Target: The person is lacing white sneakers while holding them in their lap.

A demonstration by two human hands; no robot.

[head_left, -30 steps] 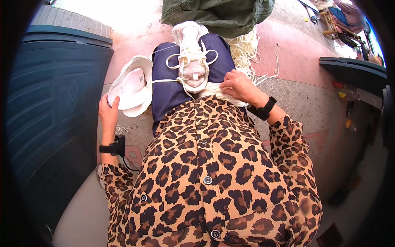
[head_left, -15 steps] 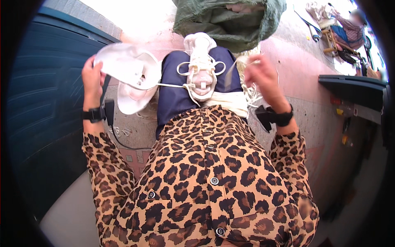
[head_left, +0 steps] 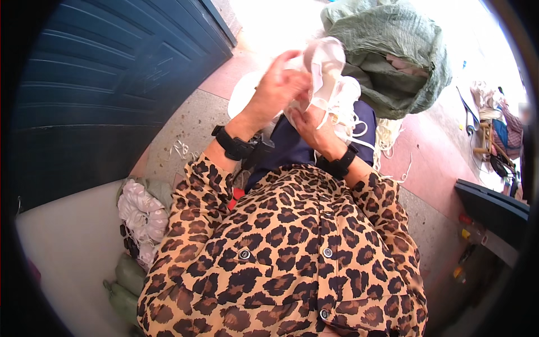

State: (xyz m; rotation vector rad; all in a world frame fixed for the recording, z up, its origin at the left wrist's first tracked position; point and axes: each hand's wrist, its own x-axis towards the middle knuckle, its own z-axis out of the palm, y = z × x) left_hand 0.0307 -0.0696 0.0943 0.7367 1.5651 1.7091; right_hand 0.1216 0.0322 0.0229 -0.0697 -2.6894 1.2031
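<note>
A bundle of white items (head_left: 143, 210) lay nearest, at the person's left side. Above the lap, the left hand (head_left: 278, 90) and right hand (head_left: 309, 123) were together, both clamped on a white shoe (head_left: 325, 73). Beyond it stood a green sack (head_left: 393, 62).

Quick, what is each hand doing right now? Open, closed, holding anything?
Left hand: closed on the white cup-shaped mask, fingers curled over its edge.
Right hand: under the same mask, gripping it among the white straps.
</note>
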